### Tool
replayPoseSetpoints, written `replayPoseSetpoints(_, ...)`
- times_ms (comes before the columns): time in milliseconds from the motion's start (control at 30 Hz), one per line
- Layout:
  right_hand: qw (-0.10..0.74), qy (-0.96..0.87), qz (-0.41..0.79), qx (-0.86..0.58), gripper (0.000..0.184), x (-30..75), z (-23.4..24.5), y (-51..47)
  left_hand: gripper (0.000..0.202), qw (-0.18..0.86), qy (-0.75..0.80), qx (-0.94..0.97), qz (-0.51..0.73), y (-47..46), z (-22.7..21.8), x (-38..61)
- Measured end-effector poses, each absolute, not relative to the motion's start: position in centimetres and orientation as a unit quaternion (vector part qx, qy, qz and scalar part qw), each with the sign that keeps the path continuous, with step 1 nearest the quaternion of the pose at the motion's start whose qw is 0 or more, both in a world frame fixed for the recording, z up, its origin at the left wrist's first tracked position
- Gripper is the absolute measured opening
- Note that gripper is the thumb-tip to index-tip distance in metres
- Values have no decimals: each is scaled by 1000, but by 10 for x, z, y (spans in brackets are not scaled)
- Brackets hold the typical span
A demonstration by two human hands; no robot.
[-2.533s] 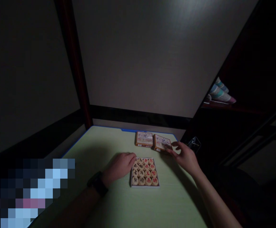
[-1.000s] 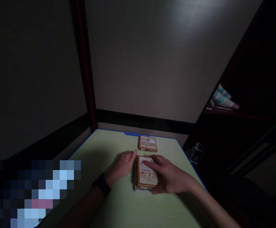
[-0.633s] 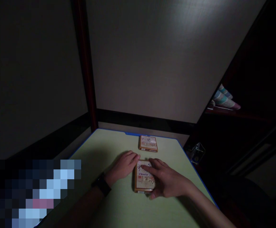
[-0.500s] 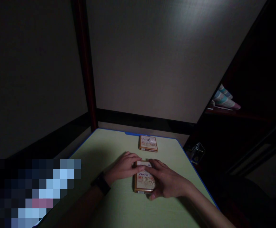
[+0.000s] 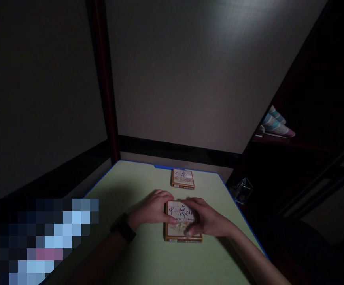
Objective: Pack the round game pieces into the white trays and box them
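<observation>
A flat Chinese chess box (image 5: 174, 231) with a pale printed top and orange-brown edges lies on the light green table (image 5: 148, 253). My left hand (image 5: 155, 209) grips its left side, thumb over the top and fingers curled at the far left corner. On the opposite side my right hand (image 5: 203, 219) holds the box, its thumb bent onto the top and its fingers reaching past the far right edge. Farther back, a second, similar box (image 5: 183, 179) lies flat near the table's far edge, touched by neither hand.
The table has a blue rim (image 5: 163, 166) and stands close to a grey panel wall (image 5: 178, 91). At right, striped cloth (image 5: 277, 123) rests on a dark shelf. A shiny transparent object (image 5: 243, 190) sits beyond the table's right edge.
My right thumb has moved from the box's near edge onto its top. My left thumb has drawn back to the left, so more of the printed top shows. The view has shifted slightly.
</observation>
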State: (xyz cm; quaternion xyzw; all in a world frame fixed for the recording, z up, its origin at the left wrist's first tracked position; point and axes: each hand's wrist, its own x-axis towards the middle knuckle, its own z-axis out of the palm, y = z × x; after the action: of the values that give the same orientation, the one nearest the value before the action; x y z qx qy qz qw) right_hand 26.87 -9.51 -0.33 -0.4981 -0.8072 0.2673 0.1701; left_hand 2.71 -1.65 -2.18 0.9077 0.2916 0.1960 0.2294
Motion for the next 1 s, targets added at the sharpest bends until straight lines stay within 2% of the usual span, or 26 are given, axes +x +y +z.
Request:
replayPoseSetpoints(133, 195, -796, 264, -509, 95, 261, 0, -97, 55, 239, 301, 901, 201, -20, -18, 29)
replayPoseSetpoints(367, 324, -746, 326, -482, 94, 261, -18, -99, 57, 302, 326, 875, 191, -24, -16, 29)
replayPoseSetpoints(533, 460, -577, 467, -487, 67, 258, -32, -94, 55, 316, 327, 868, 201, -21, -19, 29)
replayPoseSetpoints(600, 491, -495, 528, -485, 62, 257, -34, -93, 57, 333, 328, 859, 210, -18, -24, 29)
replayPoseSetpoints(667, 510, -442, 558, -483, 62, 255, -33, -92, 64, 382, 322, 835, 230, -16, -29, 30)
replayPoseSetpoints(800, 538, -361, 591, -481, 66, 254, -23, -93, 80, 565, 304, 717, 272, -17, -35, 33)
replayPoseSetpoints(933, 567, -324, 574, -494, 68, 259, -16, -86, 77, 691, 309, 603, 251, -26, -29, 36)
replayPoseSetpoints(1000, 584, -326, 544, -507, 66, 264, -15, -75, 78, 722, 309, 558, 266, -27, -26, 41)
